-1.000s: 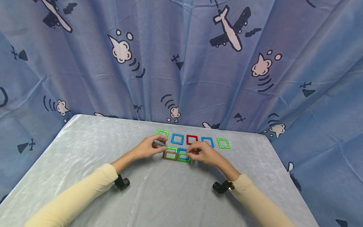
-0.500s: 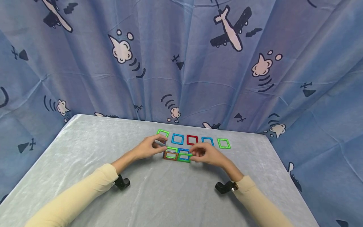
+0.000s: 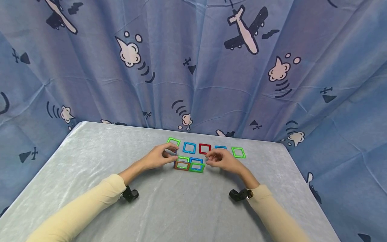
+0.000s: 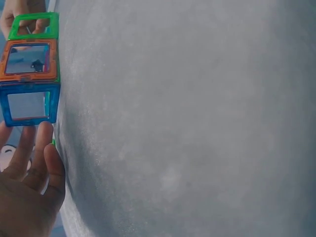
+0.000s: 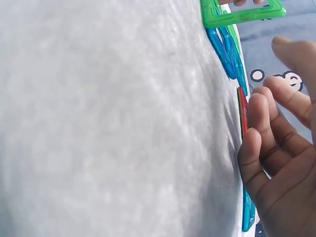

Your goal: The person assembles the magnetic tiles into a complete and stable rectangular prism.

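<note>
Magnetic building tiles stand joined near the table's middle. An orange square tile [image 3: 182, 166] and a green square tile [image 3: 197, 167] form the front side, upright. Behind them show a lime tile [image 3: 183, 158] and a blue tile [image 3: 196, 160]. At the left end is another blue tile [image 4: 29, 103], seen best in the left wrist view. My left hand [image 3: 158, 156] is at that end, its extended fingertips touching the blue tile's edge. Just right of the green tile is my right hand [image 3: 224, 160], with loosely bent fingers, holding nothing and apart from the tiles.
Behind the structure a row of loose square tiles lies on the grey cloth: lime [image 3: 173, 141], blue [image 3: 189, 148], red [image 3: 205, 149], another blue [image 3: 221, 147] partly behind my right hand, and light green [image 3: 238, 153]. A patterned blue curtain [image 3: 193, 67] hangs behind the table.
My right hand has let go of the green tile and drawn back to the right. The green tile stays standing beside the orange one. My left hand has not visibly moved.
</note>
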A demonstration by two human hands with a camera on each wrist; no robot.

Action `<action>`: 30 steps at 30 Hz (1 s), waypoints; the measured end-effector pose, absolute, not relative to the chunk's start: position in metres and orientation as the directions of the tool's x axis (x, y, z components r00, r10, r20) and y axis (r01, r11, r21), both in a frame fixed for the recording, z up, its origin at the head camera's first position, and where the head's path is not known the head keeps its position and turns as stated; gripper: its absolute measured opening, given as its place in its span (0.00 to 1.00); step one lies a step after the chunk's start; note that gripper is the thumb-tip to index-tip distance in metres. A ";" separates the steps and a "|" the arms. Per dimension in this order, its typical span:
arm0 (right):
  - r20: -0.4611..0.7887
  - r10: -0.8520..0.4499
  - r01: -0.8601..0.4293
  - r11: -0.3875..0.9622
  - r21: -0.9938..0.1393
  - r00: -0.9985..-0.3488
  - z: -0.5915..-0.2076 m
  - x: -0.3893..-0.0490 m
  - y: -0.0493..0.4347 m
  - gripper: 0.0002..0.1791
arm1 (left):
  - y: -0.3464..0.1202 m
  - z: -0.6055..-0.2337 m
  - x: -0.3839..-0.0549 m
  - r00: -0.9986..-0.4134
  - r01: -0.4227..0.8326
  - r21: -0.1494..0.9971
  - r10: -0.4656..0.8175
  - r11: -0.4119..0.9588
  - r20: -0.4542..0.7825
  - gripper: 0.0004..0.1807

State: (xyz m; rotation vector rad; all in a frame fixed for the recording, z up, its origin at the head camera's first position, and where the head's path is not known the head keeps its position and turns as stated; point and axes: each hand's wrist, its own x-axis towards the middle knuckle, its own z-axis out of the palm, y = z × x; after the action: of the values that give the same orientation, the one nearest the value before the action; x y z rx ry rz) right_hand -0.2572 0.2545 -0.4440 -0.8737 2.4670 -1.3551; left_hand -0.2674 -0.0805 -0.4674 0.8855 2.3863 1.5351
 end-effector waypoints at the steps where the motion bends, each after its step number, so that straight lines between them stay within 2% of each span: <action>1: 0.108 -0.573 -0.402 0.416 -0.815 -0.812 -0.448 -0.260 0.256 0.13 | -0.080 -0.467 -0.267 -0.809 0.388 0.874 0.562 0.294 0.170 0.24; 6: 0.096 -0.560 -0.398 0.448 -0.801 -0.823 -0.459 -0.268 0.255 0.13 | -0.080 -0.467 -0.268 -0.811 0.386 0.874 0.561 0.294 0.169 0.24; 16: 0.103 -0.603 -0.446 0.453 -0.772 -0.791 -0.461 -0.273 0.246 0.14 | -0.080 -0.467 -0.266 -0.811 0.389 0.872 0.560 0.297 0.171 0.24; 30: 0.030 -0.606 -0.434 0.533 -0.727 -0.795 -0.459 -0.276 0.237 0.10 | -0.081 -0.469 -0.265 -0.813 0.382 0.882 0.554 0.277 0.178 0.24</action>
State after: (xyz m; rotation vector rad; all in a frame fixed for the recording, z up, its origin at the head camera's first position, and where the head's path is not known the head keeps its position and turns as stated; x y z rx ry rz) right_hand -0.2760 0.2372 -0.4585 -0.8781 2.5459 -1.1134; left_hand -0.2650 -0.0813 -0.4686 0.8797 2.3747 1.5657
